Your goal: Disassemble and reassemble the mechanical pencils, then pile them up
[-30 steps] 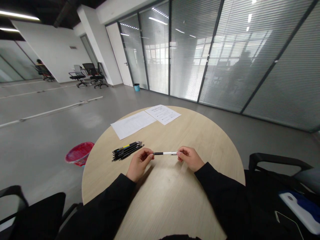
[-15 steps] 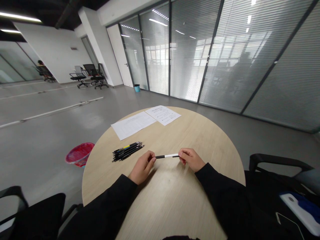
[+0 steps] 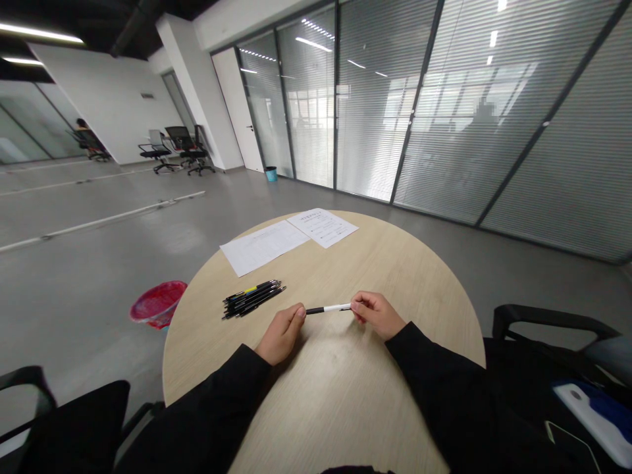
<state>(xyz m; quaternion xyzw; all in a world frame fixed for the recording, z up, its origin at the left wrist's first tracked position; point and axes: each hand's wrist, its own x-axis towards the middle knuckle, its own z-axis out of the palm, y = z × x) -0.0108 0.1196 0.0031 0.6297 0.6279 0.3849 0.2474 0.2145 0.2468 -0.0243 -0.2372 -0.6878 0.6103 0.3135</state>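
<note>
A black-and-white pen (image 3: 326, 308) is held level, low over the round wooden table (image 3: 395, 263), stretched between my two hands. My left hand (image 3: 282, 332) pinches its black end between thumb and fingers. At the white end with the dark clip, my right hand (image 3: 375, 312) grips it with thumb and fingertips. To the left of my left hand lies a bundle of black pens (image 3: 253, 297), one of them with a yellow band. The pen's very ends are hidden in my fingers.
Two printed paper sheets (image 3: 266, 245) lie at the table's far edge. A red-lined waste bin (image 3: 158, 304) stands on the floor at the left. Black chairs flank the table; a phone (image 3: 573, 441) and a white-and-blue item (image 3: 595, 418) rest at the right.
My left hand has turned slightly, its fingers closing more around the pen's black end. Both hands and the pen have dipped a little toward me. The bundle of pens has stayed put.
</note>
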